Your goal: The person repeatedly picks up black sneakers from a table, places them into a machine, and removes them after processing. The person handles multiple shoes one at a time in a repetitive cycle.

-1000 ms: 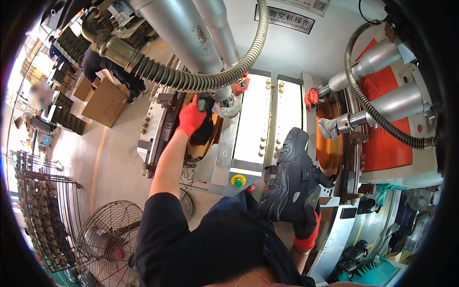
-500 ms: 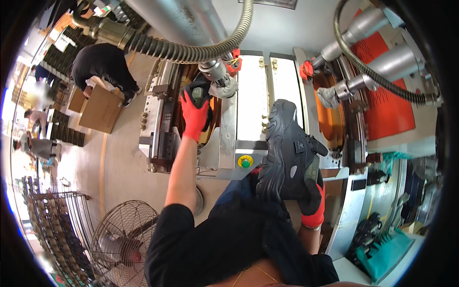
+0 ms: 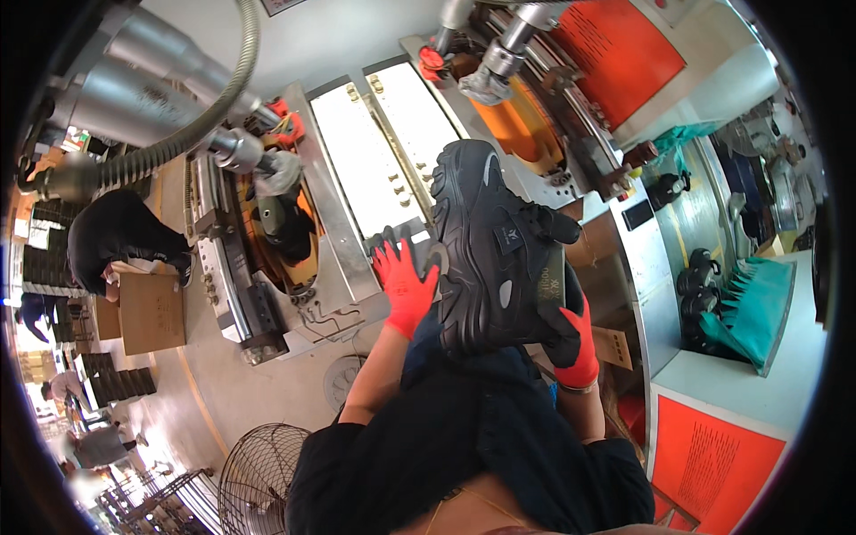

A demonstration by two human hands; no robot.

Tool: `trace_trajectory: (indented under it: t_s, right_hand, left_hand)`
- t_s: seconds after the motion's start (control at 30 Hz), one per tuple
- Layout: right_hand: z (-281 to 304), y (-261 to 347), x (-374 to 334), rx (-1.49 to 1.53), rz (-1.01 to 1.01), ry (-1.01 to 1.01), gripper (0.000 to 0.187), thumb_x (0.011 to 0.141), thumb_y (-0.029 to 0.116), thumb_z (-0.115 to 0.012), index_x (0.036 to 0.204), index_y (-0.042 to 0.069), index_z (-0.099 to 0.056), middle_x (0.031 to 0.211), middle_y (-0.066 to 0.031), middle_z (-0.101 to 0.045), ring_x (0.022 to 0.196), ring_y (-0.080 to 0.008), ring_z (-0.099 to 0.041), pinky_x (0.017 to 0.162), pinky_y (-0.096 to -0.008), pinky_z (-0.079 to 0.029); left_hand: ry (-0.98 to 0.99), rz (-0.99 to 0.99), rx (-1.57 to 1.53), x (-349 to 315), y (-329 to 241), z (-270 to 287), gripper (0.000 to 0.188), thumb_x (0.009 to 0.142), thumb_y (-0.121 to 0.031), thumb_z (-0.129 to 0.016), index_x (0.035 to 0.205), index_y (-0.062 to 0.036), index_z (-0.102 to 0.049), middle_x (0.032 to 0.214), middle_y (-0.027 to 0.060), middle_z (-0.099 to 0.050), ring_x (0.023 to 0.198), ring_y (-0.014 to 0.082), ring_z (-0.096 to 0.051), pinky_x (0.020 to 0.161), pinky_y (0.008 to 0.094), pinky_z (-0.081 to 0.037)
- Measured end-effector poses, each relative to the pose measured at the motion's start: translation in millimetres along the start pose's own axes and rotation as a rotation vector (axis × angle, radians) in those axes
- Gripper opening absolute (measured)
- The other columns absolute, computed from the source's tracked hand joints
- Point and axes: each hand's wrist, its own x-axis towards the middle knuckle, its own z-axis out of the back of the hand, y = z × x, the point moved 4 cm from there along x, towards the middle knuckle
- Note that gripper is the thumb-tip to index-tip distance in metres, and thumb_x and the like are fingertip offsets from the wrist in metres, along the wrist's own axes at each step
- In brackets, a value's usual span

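My right hand [image 3: 577,346], in a red glove with dark fingers, is closed on a chunky black sneaker [image 3: 499,254] at its ankle end. The sneaker is held with its toe pointing away from me and its thick ridged sole turned left. My left hand [image 3: 408,283], gloved the same way, has its fingers spread at the front end of the machine's bright middle plates [image 3: 361,165], just left of the sole. Nothing shows in its grip. Another black shoe [image 3: 283,225] sits in the machine's left station, under a metal press rod [image 3: 239,152] with a wrapped tip.
The right station holds an orange pad [image 3: 522,125] under another wrapped rod [image 3: 499,67]. A ribbed hose [image 3: 218,107] arches at upper left. A wire fan [image 3: 263,473] stands at lower left. Beyond, a person in black [image 3: 125,236] bends over a cardboard box [image 3: 152,312].
My left hand has left the shoe in the left station and come to the middle plates' front end. The sneaker stays in my right hand. The whole view has turned.
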Motion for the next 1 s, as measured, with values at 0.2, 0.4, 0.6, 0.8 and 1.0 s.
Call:
trace_trajectory:
  t_s: [0.2, 0.4, 0.6, 0.8, 1.0]
  right_hand:
    - [26, 8, -23, 0.037, -0.058, -0.045, 0.088, 0.08, 0.014, -0.077, 0.158, -0.002, -0.038, 0.144, -0.0104, -0.059, 0.13, -0.0215, -0.058, 0.11, -0.0358, -0.047]
    - [107, 16, -54, 0.049, 0.019, -0.11, 0.103, 0.072, 0.023, -0.08, 0.161, -0.002, -0.034, 0.147, -0.0111, -0.056, 0.133, -0.0227, -0.056, 0.111, -0.0364, -0.045]
    - [229, 42, -99, 0.059, 0.106, -0.19, 0.104, 0.07, 0.022, -0.077, 0.162, 0.0, -0.034, 0.15, -0.0115, -0.054, 0.134, -0.023, -0.056, 0.111, -0.0373, -0.046]
    - [367, 73, -159, -0.203, 0.198, -0.298, 0.107, 0.071, 0.019, -0.086, 0.161, -0.002, -0.033, 0.154, -0.0133, -0.05, 0.141, -0.0234, -0.049, 0.116, -0.0373, -0.04]
    - [423, 118, -197, -0.222, 0.231, -0.208, 0.097, 0.075, 0.019, -0.091, 0.156, -0.004, -0.043, 0.159, -0.0181, -0.046, 0.15, -0.0289, -0.042, 0.122, -0.0408, -0.032]
  left_hand:
    - [0.56, 0.272, -1.481, -11, -116, 64, 0.074, 0.102, -0.014, -0.065, 0.164, -0.0005, -0.027, 0.16, 0.0127, -0.043, 0.145, 0.0224, -0.044, 0.12, 0.0369, -0.037]
    - [0.549, 0.092, -1.493, -41, -231, 91, 0.077, 0.098, -0.001, -0.062, 0.166, -0.0047, -0.025, 0.16, 0.0137, -0.044, 0.146, 0.0248, -0.045, 0.12, 0.0387, -0.038]
    - [0.675, 0.087, -1.529, -91, -331, 22, 0.075, 0.097, 0.001, -0.064, 0.164, -0.0033, -0.03, 0.156, 0.0134, -0.05, 0.142, 0.0237, -0.05, 0.117, 0.0379, -0.041]
    - [0.906, 0.059, -1.28, -136, -430, -79, 0.062, 0.109, -0.026, -0.054, 0.162, -0.002, -0.033, 0.155, 0.014, -0.051, 0.139, 0.0256, -0.052, 0.117, 0.0394, -0.042]
    - [1.243, 0.314, -1.793, -169, -459, -252, 0.096, 0.1, -0.076, -0.039, 0.161, -0.0024, -0.033, 0.155, 0.0209, -0.05, 0.137, 0.0374, -0.053, 0.118, 0.0491, -0.044]
